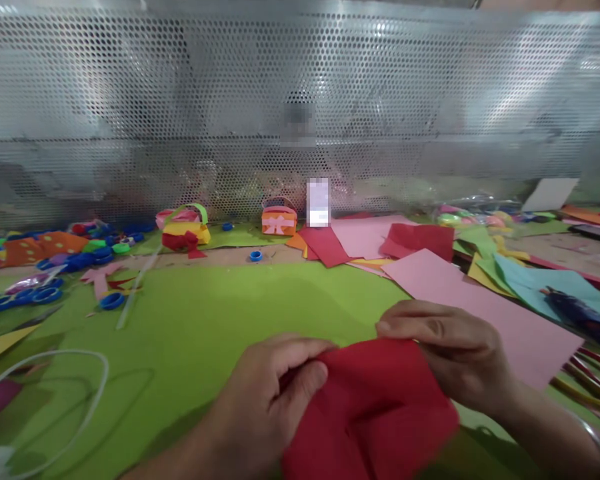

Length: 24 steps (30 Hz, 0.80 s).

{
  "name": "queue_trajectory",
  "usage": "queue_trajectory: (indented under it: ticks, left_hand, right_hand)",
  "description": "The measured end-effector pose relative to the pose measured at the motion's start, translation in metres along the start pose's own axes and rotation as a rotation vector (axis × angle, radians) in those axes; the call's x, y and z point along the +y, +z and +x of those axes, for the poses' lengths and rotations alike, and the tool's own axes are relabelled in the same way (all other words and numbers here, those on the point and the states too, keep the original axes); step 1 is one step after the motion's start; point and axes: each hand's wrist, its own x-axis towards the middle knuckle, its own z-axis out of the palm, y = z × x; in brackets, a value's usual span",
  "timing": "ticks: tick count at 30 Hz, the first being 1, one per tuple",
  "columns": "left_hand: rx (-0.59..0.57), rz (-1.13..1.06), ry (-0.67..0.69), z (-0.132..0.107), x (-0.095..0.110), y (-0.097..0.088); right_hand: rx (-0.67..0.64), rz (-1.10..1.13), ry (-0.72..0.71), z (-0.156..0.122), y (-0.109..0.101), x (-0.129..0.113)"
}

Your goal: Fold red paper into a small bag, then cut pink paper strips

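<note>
A piece of red felt point(380, 393), bent into folds, is held up between both hands near the bottom of the view. My left hand point(275, 393) pinches its left edge, thumb on the near face and fingers behind. At the top right corner my right hand point(455, 347) grips the felt, its thumb and forefinger along the upper edge; some of its fingers are hidden behind the felt. Under the hands lies a large green sheet point(205, 333). A pink sheet point(495, 320) rests just beyond my right hand.
Small felt bags, one yellow point(193, 233) and one orange point(279, 221), stand at the back before a perforated metal panel point(230, 100). Blue scissors point(27, 297) and a glue stick point(130, 300) lie left, near a white cable point(105, 373). Coloured sheets point(545, 280) cover the right.
</note>
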Motion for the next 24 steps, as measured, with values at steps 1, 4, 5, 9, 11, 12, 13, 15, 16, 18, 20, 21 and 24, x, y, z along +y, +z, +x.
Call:
queue_trajectory:
  ticks: [1,4,5,9,11,12,13,15,16,18,20,21,24]
  left_hand:
    - [-0.081,-0.133,-0.12,0.001,0.004,0.0]
    - [-0.22,-0.354,-0.363,0.004,0.007,0.002]
    - [-0.236,-0.395,-0.412,0.005,0.006,0.003]
    - [-0.294,-0.512,-0.518,0.006,-0.004,0.01]
    - [-0.31,-0.48,-0.524,0.006,-0.007,0.011]
    - [-0.314,-0.438,-0.516,0.007,-0.008,0.011]
    - [-0.313,-0.389,-0.503,0.008,-0.007,0.011]
    - [-0.322,-0.291,-0.469,0.009,-0.006,0.01]
    - [-0.332,-0.252,-0.453,0.009,-0.006,0.01]
    - [-0.347,-0.197,-0.412,0.009,-0.005,0.011]
    - [-0.358,-0.158,-0.368,0.009,-0.006,0.012]
    - [-0.362,-0.143,-0.349,0.008,-0.007,0.013]
    - [-0.394,-0.144,-0.344,0.007,-0.008,0.015]
  right_hand:
    - [0.0,0.075,0.061,0.0,0.0,-0.001]
    - [-0.024,0.294,0.291,0.001,0.002,-0.001]
    - [-0.026,0.344,0.386,0.002,0.003,0.0]
    - [0.031,0.471,0.766,0.007,0.01,0.002]
    - [0.031,0.527,0.908,0.009,0.013,0.003]
    - [0.022,0.551,0.965,0.009,0.013,0.004]
    - [0.006,0.572,1.005,0.01,0.013,0.005]
    - [-0.05,0.58,1.035,0.01,0.012,0.007]
    - [-0.082,0.558,1.027,0.01,0.011,0.007]
    - [-0.142,0.483,0.995,0.01,0.011,0.007]
    - [-0.236,0.369,0.957,0.01,0.012,0.006]
    - [-0.309,0.319,0.927,0.009,0.012,0.005]
    - [-0.503,0.191,0.822,0.009,0.014,0.002]
